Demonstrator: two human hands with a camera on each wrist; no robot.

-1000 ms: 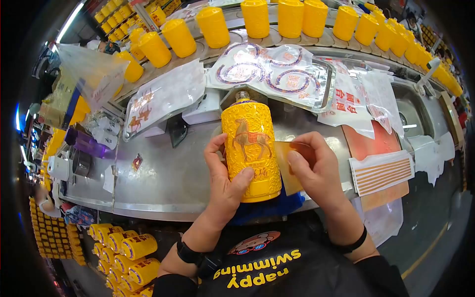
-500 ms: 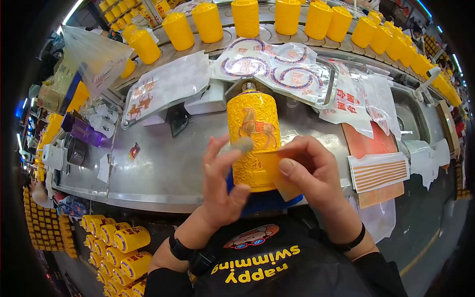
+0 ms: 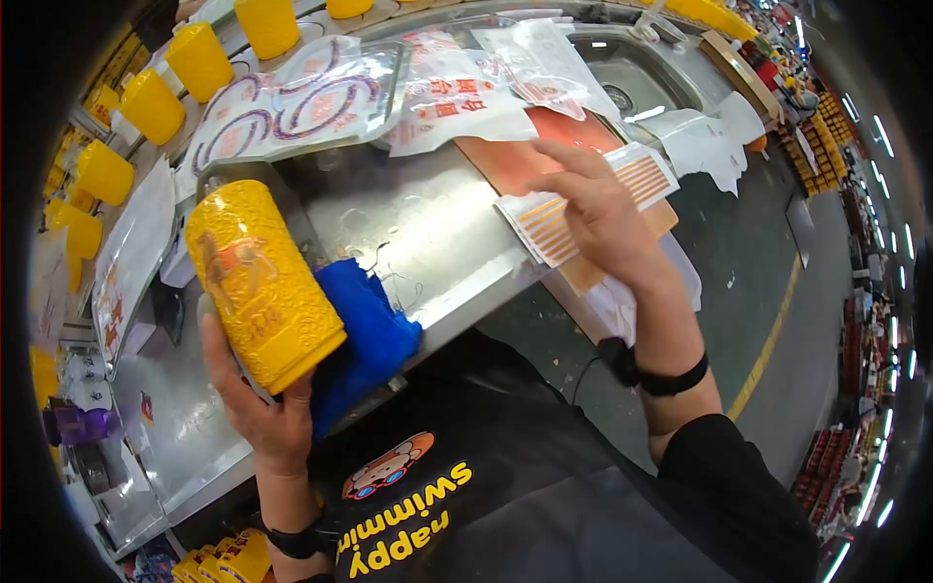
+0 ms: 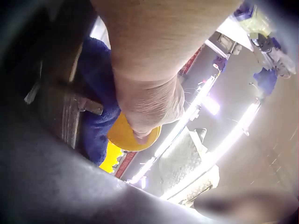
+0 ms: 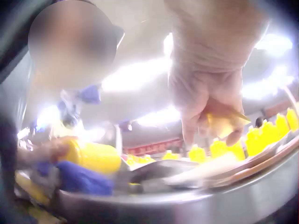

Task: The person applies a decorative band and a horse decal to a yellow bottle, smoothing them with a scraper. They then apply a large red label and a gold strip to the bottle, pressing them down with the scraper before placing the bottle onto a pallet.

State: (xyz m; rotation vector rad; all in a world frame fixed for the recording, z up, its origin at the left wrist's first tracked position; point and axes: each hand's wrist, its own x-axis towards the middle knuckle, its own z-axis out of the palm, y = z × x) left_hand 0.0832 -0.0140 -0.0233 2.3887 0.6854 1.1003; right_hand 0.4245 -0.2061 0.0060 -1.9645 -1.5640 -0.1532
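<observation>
A yellow embossed bottle (image 3: 267, 287) with a horse decal leans tilted over a blue cloth (image 3: 374, 321). My left hand (image 3: 267, 413) grips it near its base, fingers along its left side and thumb at the bottom. In the left wrist view the bottle's round yellow base (image 4: 126, 140) shows beyond the hand. My right hand (image 3: 607, 219) is over a sheet of brown-striped decals (image 3: 641, 180), its fingers reaching out. The right wrist view shows a thin amber scraper (image 5: 226, 116) held against the palm of this hand; the head view hides it.
Under the striped sheet lies an orange board (image 3: 496, 155) at the metal bench's edge. Curved blue-patterned decal sheets (image 3: 282, 107) and red-lettered sheets (image 3: 457, 97) lie behind. A sink (image 3: 632, 78) is at the back right. Yellow bottles (image 3: 199, 63) line the conveyor at back left.
The view has turned right. My right hand has left the bottle with the scraper and moved right to the striped sheet. My left hand now holds the bottle at its base, tilting it.
</observation>
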